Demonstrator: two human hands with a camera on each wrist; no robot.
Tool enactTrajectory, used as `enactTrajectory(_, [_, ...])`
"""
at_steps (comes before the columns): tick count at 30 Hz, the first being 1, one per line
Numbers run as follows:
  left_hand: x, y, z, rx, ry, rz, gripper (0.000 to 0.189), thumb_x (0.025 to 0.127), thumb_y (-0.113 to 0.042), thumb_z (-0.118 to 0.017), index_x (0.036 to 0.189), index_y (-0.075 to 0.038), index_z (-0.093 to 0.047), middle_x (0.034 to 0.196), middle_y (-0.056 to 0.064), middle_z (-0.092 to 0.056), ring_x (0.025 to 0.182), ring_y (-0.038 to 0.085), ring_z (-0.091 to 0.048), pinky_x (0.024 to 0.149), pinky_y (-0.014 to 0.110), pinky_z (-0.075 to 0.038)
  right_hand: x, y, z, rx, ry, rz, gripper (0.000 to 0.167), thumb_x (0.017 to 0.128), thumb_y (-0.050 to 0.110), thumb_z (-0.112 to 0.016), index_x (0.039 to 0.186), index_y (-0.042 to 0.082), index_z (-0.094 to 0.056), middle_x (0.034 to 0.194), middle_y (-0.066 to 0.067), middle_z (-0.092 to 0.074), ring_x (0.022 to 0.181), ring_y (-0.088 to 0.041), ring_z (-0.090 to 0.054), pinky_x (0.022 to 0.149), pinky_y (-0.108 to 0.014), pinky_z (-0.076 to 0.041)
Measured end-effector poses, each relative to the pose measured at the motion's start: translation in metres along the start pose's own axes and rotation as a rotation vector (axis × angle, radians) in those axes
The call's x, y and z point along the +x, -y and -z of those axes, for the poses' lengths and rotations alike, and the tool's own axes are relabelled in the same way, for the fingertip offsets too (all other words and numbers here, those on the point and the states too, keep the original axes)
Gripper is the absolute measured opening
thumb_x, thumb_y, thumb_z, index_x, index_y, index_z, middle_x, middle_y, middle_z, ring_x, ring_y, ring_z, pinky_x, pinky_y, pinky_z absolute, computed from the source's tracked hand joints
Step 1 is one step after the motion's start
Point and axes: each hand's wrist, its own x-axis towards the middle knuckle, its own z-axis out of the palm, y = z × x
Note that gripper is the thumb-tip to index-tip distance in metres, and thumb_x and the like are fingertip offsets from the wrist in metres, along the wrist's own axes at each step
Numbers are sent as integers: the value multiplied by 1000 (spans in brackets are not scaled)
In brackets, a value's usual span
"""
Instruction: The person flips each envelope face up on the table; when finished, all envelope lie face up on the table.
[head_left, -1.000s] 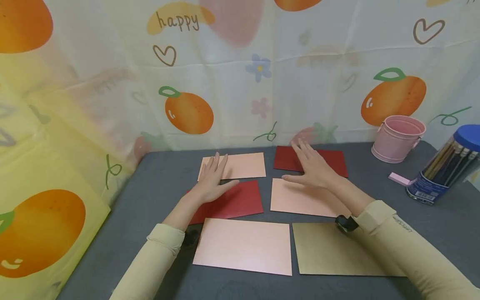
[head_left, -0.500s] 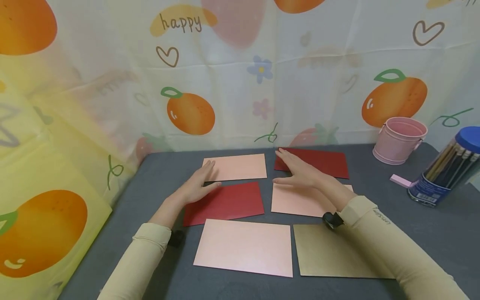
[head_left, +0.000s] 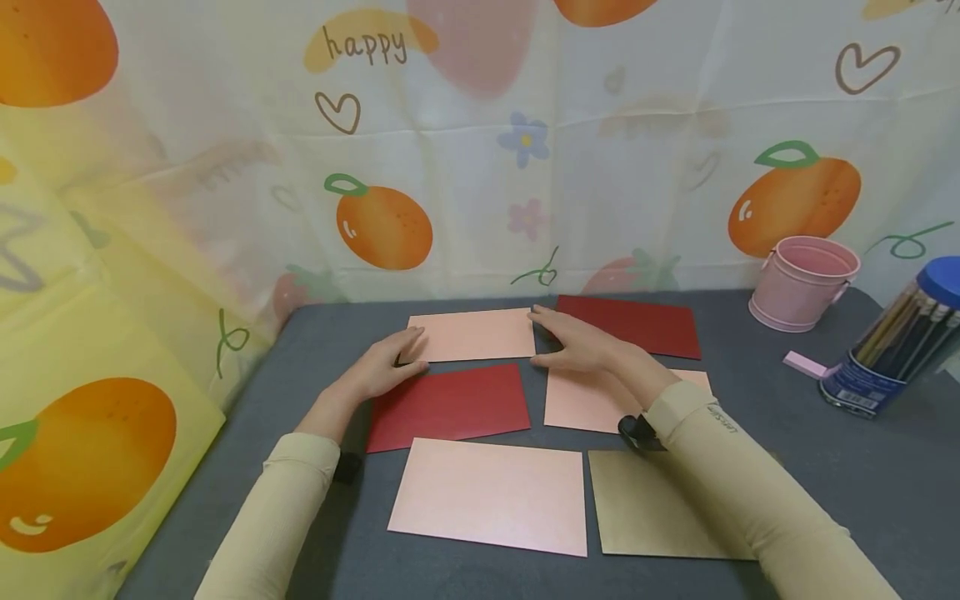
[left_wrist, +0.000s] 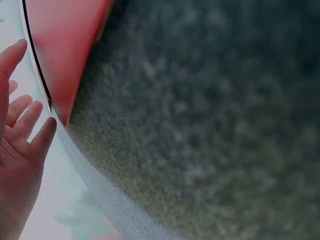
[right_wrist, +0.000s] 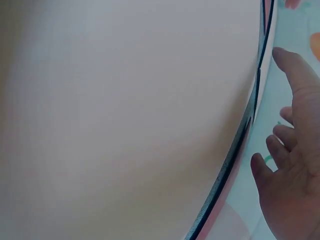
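Flat rectangular cards lie in three rows of two on the dark grey table. At the back left is a light pink card [head_left: 476, 335]. My left hand [head_left: 378, 367] is at its left end and my right hand [head_left: 576, 343] at its right end, fingers loosely bent; whether the fingertips touch the edges is hard to tell. The right forearm passes over a pink card [head_left: 581, 398] and a gold card [head_left: 652, 500], partly hiding both. A dark red card [head_left: 637, 325] lies behind the right hand. A red card [head_left: 457, 404] and a pale pink card [head_left: 487, 496] lie nearer.
On the right stand a pink bucket [head_left: 802, 283] and a clear tub of pencils [head_left: 881, 350] with a blue lid. A small pink strip [head_left: 805, 364] lies between them. Behind the table hangs a fruit-print cloth [head_left: 465, 150], which also covers the left side.
Both hands were spread over the cards. The left hand has drawn left and back to the light pink card's left end; the right has moved left, off the dark red card. The cards look unmoved.
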Motion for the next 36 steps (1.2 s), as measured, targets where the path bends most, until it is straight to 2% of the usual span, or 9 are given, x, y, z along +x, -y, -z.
enactTrajectory(5, [0,7,1,17,-11,10,67,95,-28,-65,149,-1,-36,153,22,-33,140,40,-31,111,54,-27,7,0,-1,-42,45,4,80,93,37,-67,154,7,-26,160,-15,-17,147,-30,-15,116,-50,-17])
enactTrajectory(13, [1,11,0,31,21,40,67,97,-30,-62,151,-3,-33,155,20,-30,141,38,-29,112,53,-26,14,-5,-2,-64,82,20,75,94,38,-64,153,5,-30,160,-15,-17,148,-29,-13,117,-48,-17])
enactTrajectory(18, [2,13,-2,42,36,39,66,97,-30,-61,151,-2,-33,156,20,-27,142,38,-26,113,53,-24,15,-6,-3,-85,88,35,73,95,36,-64,152,3,-32,159,-17,-19,147,-31,-15,117,-47,-18])
enactTrajectory(22, [2,14,-3,48,32,19,66,98,-28,-61,149,2,-33,155,26,-26,142,42,-24,113,54,-23,15,-7,-3,-105,97,34,73,94,37,-64,151,4,-33,159,-16,-22,147,-31,-16,116,-48,-19])
enactTrajectory(28, [2,13,-2,59,36,40,68,98,-27,-60,149,5,-30,154,29,-23,142,45,-20,113,56,-20,16,-6,-2,-127,95,22,71,94,38,-64,151,7,-35,158,-16,-25,146,-31,-19,116,-48,-21])
enactTrajectory(36, [1,7,0,57,15,60,65,97,-27,-61,148,4,-35,153,29,-28,141,44,-24,113,56,-23,18,-6,-2,-164,89,8,68,94,40,-63,150,9,-38,156,-16,-31,144,-31,-27,114,-48,-26])
